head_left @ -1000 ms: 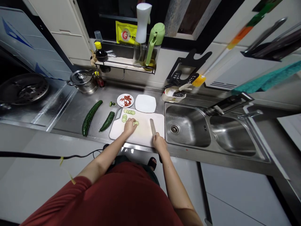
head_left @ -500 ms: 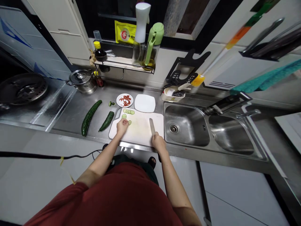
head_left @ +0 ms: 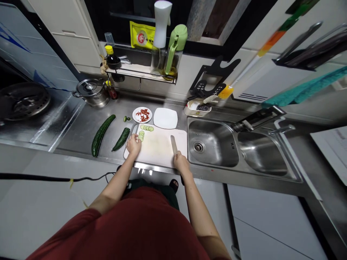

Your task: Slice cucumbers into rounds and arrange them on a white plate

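A white cutting board [head_left: 157, 146] lies on the steel counter. Near its left end, my left hand [head_left: 133, 145] has its fingertips pressed on a cucumber slice at the lower end of a short row of cucumber slices [head_left: 141, 134]. Another row of slices [head_left: 146, 128] runs along the board's back edge. My right hand [head_left: 181, 162] is closed round the handle of a knife [head_left: 174, 143], whose blade lies over the right part of the board, pointing away from me. A cut cucumber [head_left: 121, 139] rests just left of the board.
A long whole cucumber [head_left: 101, 135] and small cucumber ends [head_left: 127, 118] are at the left. Behind the board stand a plate of red pieces [head_left: 142, 115] and a white plate [head_left: 165, 118]. A pot [head_left: 92, 93] is back left; the double sink [head_left: 213, 142] is right.
My left hand has moved left with the loose slice, from the board's middle left to the short row. My right hand still holds the knife in about the same place.
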### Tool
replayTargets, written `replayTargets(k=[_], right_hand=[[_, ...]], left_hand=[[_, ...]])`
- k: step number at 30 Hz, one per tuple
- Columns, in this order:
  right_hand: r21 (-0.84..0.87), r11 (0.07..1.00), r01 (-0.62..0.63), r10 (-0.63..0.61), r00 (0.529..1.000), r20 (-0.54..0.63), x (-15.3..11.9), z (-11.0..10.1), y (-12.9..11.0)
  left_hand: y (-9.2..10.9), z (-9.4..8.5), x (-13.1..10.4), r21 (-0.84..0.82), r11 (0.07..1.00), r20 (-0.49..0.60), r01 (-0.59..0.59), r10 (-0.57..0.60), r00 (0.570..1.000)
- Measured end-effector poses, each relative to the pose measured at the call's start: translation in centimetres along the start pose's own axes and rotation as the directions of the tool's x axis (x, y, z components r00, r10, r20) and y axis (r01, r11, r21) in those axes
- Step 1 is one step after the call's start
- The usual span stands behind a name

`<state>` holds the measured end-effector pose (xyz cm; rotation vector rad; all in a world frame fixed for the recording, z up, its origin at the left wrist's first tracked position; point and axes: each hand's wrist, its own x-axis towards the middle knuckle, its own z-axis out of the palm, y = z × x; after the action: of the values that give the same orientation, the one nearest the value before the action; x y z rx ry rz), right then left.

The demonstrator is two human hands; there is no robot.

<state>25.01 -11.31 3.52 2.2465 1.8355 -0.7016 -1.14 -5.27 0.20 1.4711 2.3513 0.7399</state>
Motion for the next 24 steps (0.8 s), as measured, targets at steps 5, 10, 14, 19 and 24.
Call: replayTargets(k=[5,10,14,19,24], right_hand=[[-0.015,1.0,-0.002,0.002,1.0,0.026,0.0,-0.4,-0.3],[-0.029,1.0,-0.008,0.01,0.998,0.06,0.0,-1.0,-0.7],[-0.016,1.0,0.002,-0.002,0.999,0.05,0.0,-1.0,-0.5],[-0.005,1.0,0.014,-0.014,0.999,0.04,0.2,-0.8,-0.3],[-0.001,1.0,0.01,-0.01,0.999,0.039,0.2,-0.6,-0.3]], left_hand=[[1.7,0.0,-0.3,-0.009,0.998,0.013,-0.056,0.056,0.998],[4.2,1.1,0.4,0.017,0.994,0.08,-0.112,0.11,0.991],[5.8,2.3,1.8,0.066,0.984,0.115,-0.164,0.156,0.981],[6.7,3.6,3.6,0.12,0.96,0.159,-0.255,0.234,0.959],[6.8,4.3,4.9,0.142,0.938,0.223,-0.316,0.281,0.933]])
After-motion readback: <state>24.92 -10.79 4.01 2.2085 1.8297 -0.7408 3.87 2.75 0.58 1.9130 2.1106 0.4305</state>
